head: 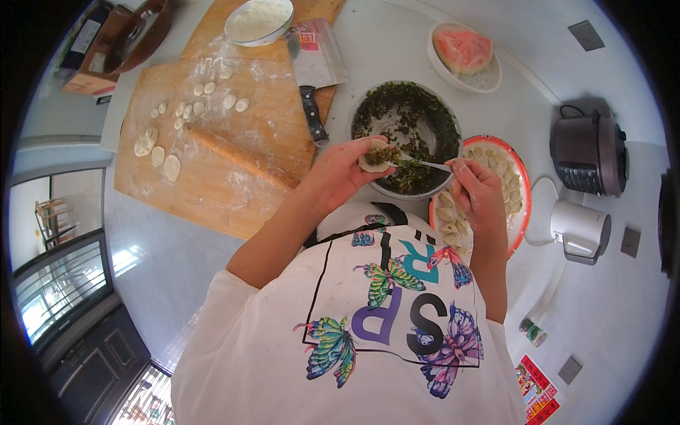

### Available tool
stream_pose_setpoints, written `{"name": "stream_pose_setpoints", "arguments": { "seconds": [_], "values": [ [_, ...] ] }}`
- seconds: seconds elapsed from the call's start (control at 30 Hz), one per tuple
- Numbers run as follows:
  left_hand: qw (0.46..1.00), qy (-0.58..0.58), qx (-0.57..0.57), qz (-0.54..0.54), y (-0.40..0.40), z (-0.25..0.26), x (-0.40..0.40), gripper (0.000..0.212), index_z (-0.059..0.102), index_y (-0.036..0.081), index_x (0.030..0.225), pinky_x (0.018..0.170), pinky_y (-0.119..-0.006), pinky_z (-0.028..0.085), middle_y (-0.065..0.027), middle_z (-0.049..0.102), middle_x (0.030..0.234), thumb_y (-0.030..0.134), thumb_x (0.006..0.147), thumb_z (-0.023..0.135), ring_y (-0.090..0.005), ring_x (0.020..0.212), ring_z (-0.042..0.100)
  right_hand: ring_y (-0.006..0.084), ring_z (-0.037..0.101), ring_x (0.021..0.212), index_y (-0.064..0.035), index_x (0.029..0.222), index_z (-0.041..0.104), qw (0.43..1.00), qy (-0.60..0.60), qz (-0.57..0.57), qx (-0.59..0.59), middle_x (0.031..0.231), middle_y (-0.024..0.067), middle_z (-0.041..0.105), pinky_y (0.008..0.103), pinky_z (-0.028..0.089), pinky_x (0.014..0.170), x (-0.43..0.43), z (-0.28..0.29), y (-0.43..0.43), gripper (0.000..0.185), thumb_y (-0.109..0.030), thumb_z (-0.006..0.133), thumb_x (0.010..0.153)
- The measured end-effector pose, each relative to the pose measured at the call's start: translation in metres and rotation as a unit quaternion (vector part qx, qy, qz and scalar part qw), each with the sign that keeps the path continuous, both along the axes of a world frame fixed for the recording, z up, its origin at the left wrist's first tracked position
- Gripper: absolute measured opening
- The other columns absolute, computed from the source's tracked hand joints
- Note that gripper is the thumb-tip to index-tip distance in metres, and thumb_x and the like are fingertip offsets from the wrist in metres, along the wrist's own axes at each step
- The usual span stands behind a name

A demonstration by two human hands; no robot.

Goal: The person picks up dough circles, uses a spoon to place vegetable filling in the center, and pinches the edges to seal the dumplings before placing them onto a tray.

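My left hand [340, 172] holds a round dough wrapper [370, 160] with green and brown chopped filling [378, 155] on it. In my right hand [476, 194] is the handle of a spoon [433, 166]; its bowl end is at the filling on the wrapper. Both hands are at the near side of a metal bowl [457, 133], which holds more chopped filling. Beneath my right forearm a red-rimmed tray [527, 196] carries many folded dumplings [499, 170], partly hidden by the hand and arm.
To the left, a floured wooden board [223, 212] holds a rolling pin [239, 156], dough pieces [198, 109] and flattened wrappers [171, 168]. A cleaver [317, 64] lies at its right edge, near a flour bowl [260, 24]. Wrapped watermelon [463, 49], a cooker [587, 149] and a kettle [579, 229] are right.
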State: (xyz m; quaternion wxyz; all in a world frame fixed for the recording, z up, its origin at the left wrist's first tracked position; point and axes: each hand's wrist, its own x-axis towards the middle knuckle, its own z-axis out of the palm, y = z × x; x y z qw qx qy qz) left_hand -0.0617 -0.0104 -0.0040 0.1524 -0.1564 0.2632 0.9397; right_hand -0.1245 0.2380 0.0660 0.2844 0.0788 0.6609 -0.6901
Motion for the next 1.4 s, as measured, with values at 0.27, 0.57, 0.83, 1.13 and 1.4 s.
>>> {"name": "stream_pose_setpoints", "arguments": {
  "seconds": [0.27,0.57,0.83,1.13,1.4],
  "values": [
    [0.999,0.001,-0.034,0.000,0.004,0.013,0.004,0.029,0.055,-0.002,0.124,0.099,-0.042,0.051,-0.0101,0.060,0.121,0.014,0.100,0.052,-0.0203,0.110,0.060,0.0034,0.042,0.047,0.0007,0.099,0.068,0.998,0.026,0.015,0.061,0.064,0.0003,0.058,0.0186,0.030,0.043,0.003,0.001,-0.009,0.021,-0.019,0.062,0.093],
    [0.995,-0.009,-0.098,0.002,0.007,0.011,0.004,0.029,0.056,-0.001,0.124,0.095,-0.040,0.054,-0.0078,0.061,0.116,0.006,0.096,0.054,-0.0192,0.107,0.060,0.0035,0.044,0.047,0.0015,0.099,0.068,0.991,0.068,0.030,0.111,0.063,0.0013,0.059,0.0187,0.032,0.043,0.012,0.019,-0.021,0.023,-0.020,0.062,0.094],
    [0.998,0.011,-0.059,0.008,-0.010,-0.003,0.006,0.031,0.055,-0.003,0.125,0.096,-0.040,0.053,-0.0128,0.062,0.115,0.007,0.096,0.053,-0.0243,0.105,0.063,0.0034,0.043,0.047,0.0006,0.097,0.068,0.992,0.064,-0.026,0.102,0.061,0.0005,0.058,0.0194,0.031,0.043,0.008,-0.007,-0.001,0.023,-0.021,0.063,0.093],
    [0.997,-0.019,-0.071,0.000,-0.010,0.016,0.009,0.030,0.054,-0.004,0.123,0.092,-0.039,0.055,-0.0132,0.064,0.111,0.008,0.095,0.057,-0.0249,0.101,0.065,0.0065,0.054,0.050,-0.0008,0.097,0.070,0.923,0.209,0.049,0.319,0.065,0.0026,0.063,0.0221,0.042,0.050,0.018,-0.083,0.005,0.022,-0.022,0.064,0.092],
    [0.992,-0.004,-0.122,-0.010,0.002,0.028,0.016,0.028,0.057,-0.002,0.120,0.088,-0.039,0.057,-0.0127,0.064,0.107,0.014,0.097,0.057,-0.0239,0.098,0.066,0.0310,0.067,0.075,-0.0079,0.108,0.068,0.811,0.293,0.144,0.485,0.083,0.0136,0.070,0.0403,0.050,0.065,0.025,-0.056,0.011,0.031,-0.033,0.060,0.092]
  ]
}}
